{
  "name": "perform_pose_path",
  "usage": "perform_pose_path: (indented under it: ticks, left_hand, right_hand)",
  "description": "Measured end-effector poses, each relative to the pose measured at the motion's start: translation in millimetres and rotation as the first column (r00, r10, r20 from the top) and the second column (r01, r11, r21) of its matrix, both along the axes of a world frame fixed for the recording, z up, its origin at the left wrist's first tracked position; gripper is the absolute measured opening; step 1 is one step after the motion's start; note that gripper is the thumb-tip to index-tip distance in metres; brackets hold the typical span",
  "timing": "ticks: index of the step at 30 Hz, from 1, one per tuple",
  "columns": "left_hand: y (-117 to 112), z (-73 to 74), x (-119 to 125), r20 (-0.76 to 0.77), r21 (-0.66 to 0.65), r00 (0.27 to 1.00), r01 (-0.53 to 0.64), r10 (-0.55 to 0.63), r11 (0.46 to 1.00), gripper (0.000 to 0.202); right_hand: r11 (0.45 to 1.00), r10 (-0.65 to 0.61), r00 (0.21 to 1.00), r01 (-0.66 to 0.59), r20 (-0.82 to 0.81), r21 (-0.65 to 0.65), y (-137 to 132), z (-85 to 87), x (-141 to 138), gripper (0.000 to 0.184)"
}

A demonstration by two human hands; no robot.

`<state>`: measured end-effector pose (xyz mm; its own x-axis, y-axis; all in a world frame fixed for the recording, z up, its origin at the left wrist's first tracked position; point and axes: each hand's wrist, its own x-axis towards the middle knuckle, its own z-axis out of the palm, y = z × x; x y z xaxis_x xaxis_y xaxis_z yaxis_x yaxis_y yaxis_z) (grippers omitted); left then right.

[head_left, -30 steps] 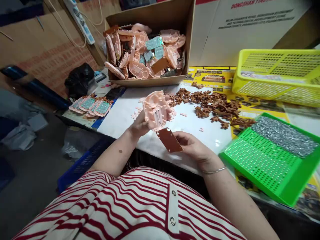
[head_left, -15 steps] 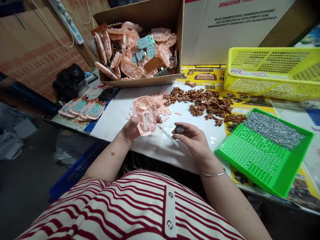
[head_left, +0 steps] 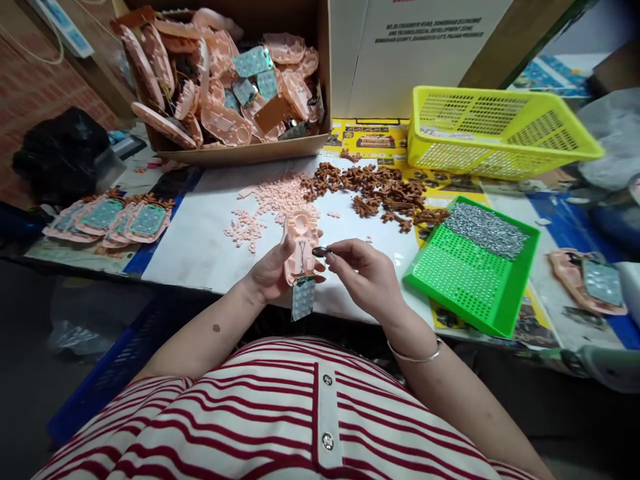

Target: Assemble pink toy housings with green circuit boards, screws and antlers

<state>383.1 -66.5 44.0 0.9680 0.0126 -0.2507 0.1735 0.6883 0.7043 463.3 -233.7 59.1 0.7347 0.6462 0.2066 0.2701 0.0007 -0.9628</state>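
My left hand [head_left: 270,270] is closed around a pink plastic shell [head_left: 301,241], held upright above the near edge of the white sheet [head_left: 200,233]. A small circuit board [head_left: 303,298] dangles on thin wires below the shell. My right hand [head_left: 365,273] pinches a small dark round part [head_left: 320,251] right beside the shell. Loose pink buttons [head_left: 273,200] and brown plastic pieces [head_left: 385,190] lie scattered on the sheet beyond my hands.
A cardboard box [head_left: 240,152] full of pink shells stands at the back left. A yellow basket [head_left: 495,127] is at the back right. A green tray [head_left: 470,270] holding small screws sits to the right. Finished units [head_left: 113,219] lie at the left, another unit [head_left: 590,283] at the far right.
The view swung right and down. The shell turned edge-on and the board now hangs below it. My right hand brought the dark round part up against the shell.
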Motion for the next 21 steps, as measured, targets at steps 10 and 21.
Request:
perform_pose_path:
  ticks: [10, 21]
  left_hand:
    - [-13, -4.6, 0, -0.123, -0.165, 0.992, 0.004, -0.025, 0.986, 0.066]
    - [-26, 0.7, -6, 0.005, 0.054, 0.987, 0.163, -0.164, 0.985, 0.073]
  right_hand:
    - [0.978, -0.208, 0.966, 0.204, -0.154, -0.04, -5, -10.8, -7, 0.026]
    - [0.908, -0.369, 0.735, 0.414, 0.569, 0.055, -4, -4.9, -18, 0.007]
